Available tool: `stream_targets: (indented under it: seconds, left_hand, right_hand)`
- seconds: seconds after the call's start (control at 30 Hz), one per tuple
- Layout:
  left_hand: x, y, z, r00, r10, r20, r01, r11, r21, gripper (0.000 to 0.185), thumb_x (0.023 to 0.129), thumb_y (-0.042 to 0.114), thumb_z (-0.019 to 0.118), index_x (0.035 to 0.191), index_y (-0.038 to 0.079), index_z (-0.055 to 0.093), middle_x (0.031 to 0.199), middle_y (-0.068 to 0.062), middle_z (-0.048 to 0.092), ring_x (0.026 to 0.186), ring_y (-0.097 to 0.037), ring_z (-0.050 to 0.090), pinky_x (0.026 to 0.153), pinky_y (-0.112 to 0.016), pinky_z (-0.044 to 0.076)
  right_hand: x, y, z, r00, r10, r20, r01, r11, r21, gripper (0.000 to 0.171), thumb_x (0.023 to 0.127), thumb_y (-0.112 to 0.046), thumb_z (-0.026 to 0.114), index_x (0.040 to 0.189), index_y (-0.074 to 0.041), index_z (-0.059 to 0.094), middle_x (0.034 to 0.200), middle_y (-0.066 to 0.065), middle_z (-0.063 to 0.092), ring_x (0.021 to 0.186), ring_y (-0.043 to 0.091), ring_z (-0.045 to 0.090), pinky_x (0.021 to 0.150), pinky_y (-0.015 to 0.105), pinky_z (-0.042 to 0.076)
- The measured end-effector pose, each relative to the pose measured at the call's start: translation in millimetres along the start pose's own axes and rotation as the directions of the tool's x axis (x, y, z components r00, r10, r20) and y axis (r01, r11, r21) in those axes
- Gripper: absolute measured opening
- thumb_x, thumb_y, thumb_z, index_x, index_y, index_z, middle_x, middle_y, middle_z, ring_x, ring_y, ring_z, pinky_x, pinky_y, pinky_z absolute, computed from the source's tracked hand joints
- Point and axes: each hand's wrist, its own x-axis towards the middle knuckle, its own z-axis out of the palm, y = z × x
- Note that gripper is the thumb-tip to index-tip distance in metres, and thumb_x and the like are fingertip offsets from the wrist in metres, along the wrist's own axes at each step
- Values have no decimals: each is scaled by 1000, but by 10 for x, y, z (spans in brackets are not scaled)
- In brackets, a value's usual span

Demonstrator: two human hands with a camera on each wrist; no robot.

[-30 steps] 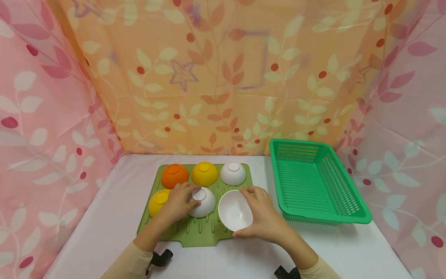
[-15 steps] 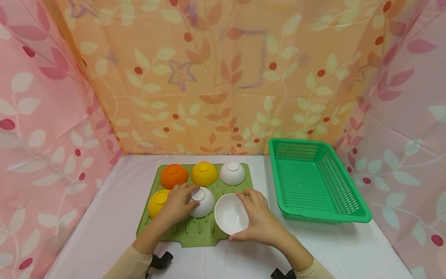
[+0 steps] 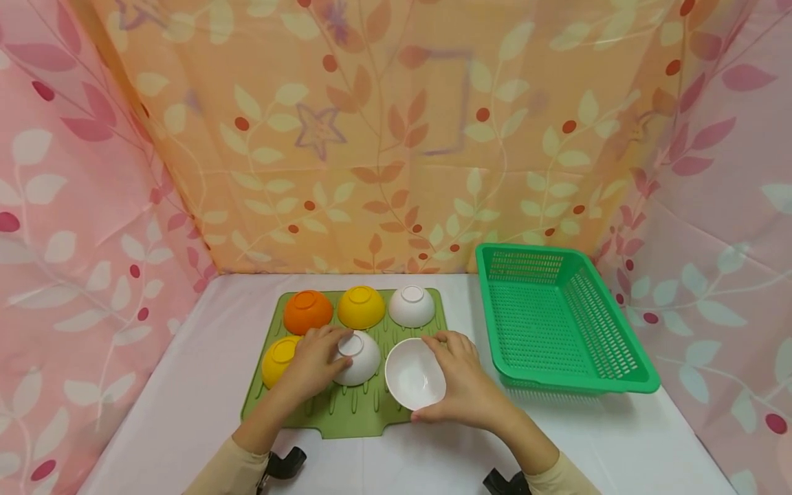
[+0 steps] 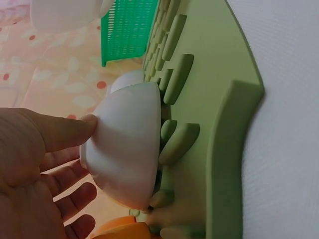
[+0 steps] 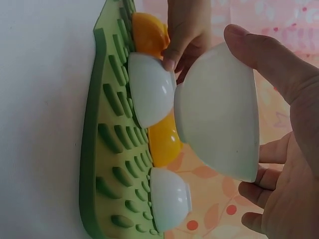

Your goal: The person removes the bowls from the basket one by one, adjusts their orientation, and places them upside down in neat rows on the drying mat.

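Small white bowl [image 3: 414, 373] tilted in the right hand [image 3: 465, 385], thumb and fingers curled round its rim; left hand [image 3: 313, 359] cupping the upturned white bowl [image 3: 357, 357]; probably light, rigid, smooth, best gripped at the rim.

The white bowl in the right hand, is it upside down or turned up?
Turned up and tilted: the white bowl shows its empty inside to the head camera, gripped by the right hand.
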Motion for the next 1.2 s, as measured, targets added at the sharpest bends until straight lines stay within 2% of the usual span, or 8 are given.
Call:
stream_targets:
  seconds: [0.23,0.4,0.53,0.63,0.77,0.93,1.03,1.2]
  left_hand:
    - [-17,-2,-54,1000,21,-14,-21,1000,1,54,86,26,84,135,12,66,138,-9,63,121,-33,51,94,-51,39]
    - [-71,99,-156,999,31,-10,-32,988,-151,54,87,31,83,136,19,65,143,-5,59,130,-33,46,105,-59,39]
    - [-120,220,-227,999,45,26,-36,953,-300,55,87,39,82,137,27,63,140,5,60,130,-26,48,106,-60,42]
    - [-143,307,-231,994,77,78,-42,927,-373,60,88,46,80,141,28,59,138,9,61,128,-22,52,106,-57,45]
    - [-167,397,-176,981,150,126,-83,900,-428,63,89,47,78,144,26,56,136,10,62,126,-20,55,101,-52,47]
    - [-213,462,-140,960,237,146,-140,864,-484,64,87,43,80,144,27,55,138,12,60,124,-18,55,96,-48,46]
    - [-227,486,-131,953,257,162,-145,854,-500,65,88,41,80,145,25,55,138,12,61,124,-20,56,95,-45,45]
    - [-223,511,-94,948,251,196,-114,842,-527,61,88,40,81,141,20,59,124,8,67,120,-28,58,91,-43,44]
  right_hand:
    - [16,23,-6,1000,18,-13,-18,1000,10,122,47,-55,101,150,-15,49,139,6,44,135,30,34,108,56,37]
    - [23,33,-17,999,11,-35,-11,1000,-8,123,46,-54,101,150,-13,49,142,9,43,137,32,34,106,58,40]
    - [29,41,-25,998,0,-60,-2,1000,-21,123,47,-53,101,151,-13,48,143,9,43,137,33,34,107,59,40]
    - [31,45,-22,997,-19,-71,17,999,-32,125,48,-54,101,153,-12,46,142,10,41,137,33,34,108,58,39]
    - [26,46,-11,993,-67,-93,63,997,-43,128,49,-57,100,155,-11,43,143,9,40,138,34,32,108,59,39]
    - [16,46,1,979,-150,-138,143,988,-65,130,49,-58,99,155,-10,41,144,8,39,141,34,29,109,59,37]
    - [14,43,10,967,-197,-160,186,979,-81,131,49,-60,99,155,-9,41,144,9,38,141,34,29,109,59,37]
    - [22,49,23,936,-295,-193,277,954,-114,133,48,-59,99,155,-6,40,144,12,38,141,35,29,112,57,31]
